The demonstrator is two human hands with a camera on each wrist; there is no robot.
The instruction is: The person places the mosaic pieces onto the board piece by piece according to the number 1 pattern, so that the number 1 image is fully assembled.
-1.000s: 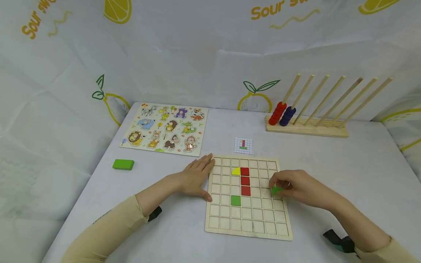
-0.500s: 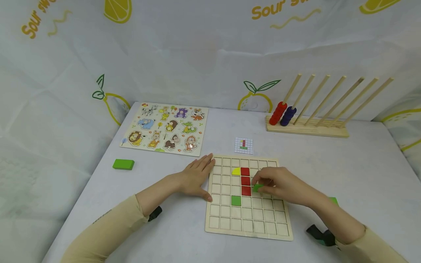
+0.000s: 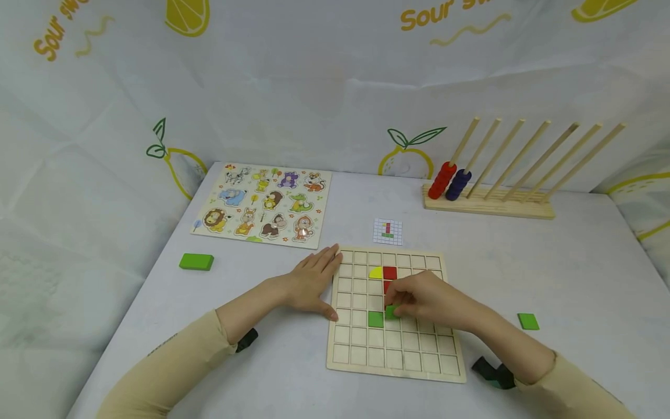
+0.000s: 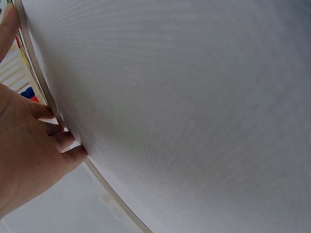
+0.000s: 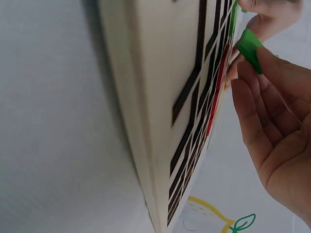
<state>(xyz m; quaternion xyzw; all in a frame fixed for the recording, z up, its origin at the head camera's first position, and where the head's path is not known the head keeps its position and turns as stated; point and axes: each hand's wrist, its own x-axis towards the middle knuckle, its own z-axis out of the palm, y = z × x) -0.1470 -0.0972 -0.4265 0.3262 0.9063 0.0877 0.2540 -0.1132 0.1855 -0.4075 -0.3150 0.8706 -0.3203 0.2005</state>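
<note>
In the head view my right hand (image 3: 426, 299) pinches a green square tile (image 3: 391, 312) between thumb and fingers, close over the wooden grid board (image 3: 342, 353). The right wrist view shows that same green tile (image 5: 250, 50) tilted at the fingertips. A second green tile (image 3: 376, 319) lies in a cell just left of it. Above them a column of red tiles (image 3: 389, 273) is partly covered by my right hand, with a yellow quarter-round tile (image 3: 376, 272) beside the top one. My left hand (image 3: 310, 285) rests with fingers spread along the board's left edge.
Behind the board lies a small pattern card (image 3: 388, 231). An animal puzzle (image 3: 262, 203) is at the back left, and a peg rack (image 3: 489, 203) with red and blue beads at the back right. A green block (image 3: 196, 262) lies left, a loose green tile (image 3: 528, 321) right.
My right hand has moved left across the board with the green tile, from its right edge to beside the placed green tile. The loose green tile at right is now uncovered. My left hand stays put.
</note>
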